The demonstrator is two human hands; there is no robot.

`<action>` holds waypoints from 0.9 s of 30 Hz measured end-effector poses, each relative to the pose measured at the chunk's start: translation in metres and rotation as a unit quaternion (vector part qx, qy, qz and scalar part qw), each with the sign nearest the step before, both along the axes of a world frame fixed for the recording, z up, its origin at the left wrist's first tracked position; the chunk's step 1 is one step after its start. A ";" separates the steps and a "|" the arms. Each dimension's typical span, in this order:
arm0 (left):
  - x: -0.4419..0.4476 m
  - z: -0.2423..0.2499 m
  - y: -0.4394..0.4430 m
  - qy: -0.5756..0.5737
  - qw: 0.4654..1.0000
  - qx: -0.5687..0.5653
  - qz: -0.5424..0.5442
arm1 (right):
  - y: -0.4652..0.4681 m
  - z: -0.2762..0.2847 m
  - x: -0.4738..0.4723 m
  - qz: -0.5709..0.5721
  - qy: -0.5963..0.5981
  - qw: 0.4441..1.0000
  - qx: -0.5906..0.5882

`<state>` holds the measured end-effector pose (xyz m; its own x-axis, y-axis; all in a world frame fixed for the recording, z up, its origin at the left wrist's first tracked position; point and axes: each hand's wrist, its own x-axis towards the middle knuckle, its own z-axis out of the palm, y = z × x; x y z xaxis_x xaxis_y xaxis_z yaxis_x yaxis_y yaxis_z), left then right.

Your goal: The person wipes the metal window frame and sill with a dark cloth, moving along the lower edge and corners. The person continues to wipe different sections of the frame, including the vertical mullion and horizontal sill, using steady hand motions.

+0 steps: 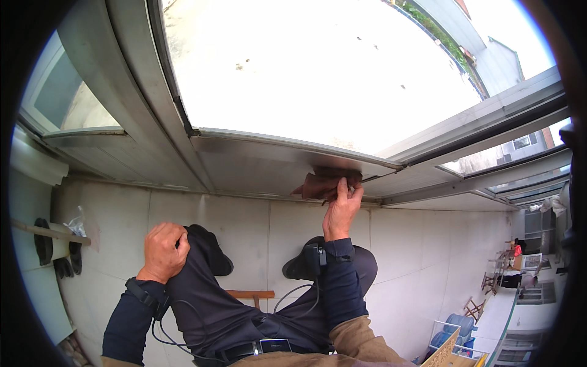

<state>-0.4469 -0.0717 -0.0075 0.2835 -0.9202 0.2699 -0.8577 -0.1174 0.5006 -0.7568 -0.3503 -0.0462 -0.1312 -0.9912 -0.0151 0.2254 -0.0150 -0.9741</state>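
A brown cloth (321, 184) is pinched in the fingers of my right hand (343, 208). It lies against the lower metal panel (247, 160) of a glazed door or window frame, close to the panel's bottom right corner. Over on the left, my left hand (165, 251) rests on my knee with its fingers curled, away from the cloth. Bright glass (293, 78) fills the frame above the panel. I sit low with my legs apart, and part of a wooden stool (251, 294) shows between them.
Pale floor tiles (403, 247) run along the frame. Shoes (69, 261) and a wooden stick (50, 233) are at the left. Blue water bottles (451, 332) stand in a rack at the lower right. Farther off are a folding stool (474, 308) and another person (516, 280).
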 end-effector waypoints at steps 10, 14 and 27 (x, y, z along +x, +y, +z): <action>0.002 0.000 0.001 0.000 1.000 0.002 -0.012 | -0.001 -0.109 -0.003 -0.033 0.077 0.993 0.080; 0.001 0.001 0.002 0.004 1.000 0.004 -0.006 | -0.003 -0.164 -0.002 -0.042 0.012 0.986 0.161; 0.003 0.000 0.005 -0.034 0.998 0.045 0.006 | -0.006 -0.213 -0.006 -0.047 -0.138 0.928 0.343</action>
<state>-0.4437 -0.0664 -0.0077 0.2794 -0.9380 0.2054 -0.8872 -0.1704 0.4288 -0.7631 -0.3564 -0.2590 -0.1148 -0.7202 -0.6842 0.4970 0.5548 -0.6673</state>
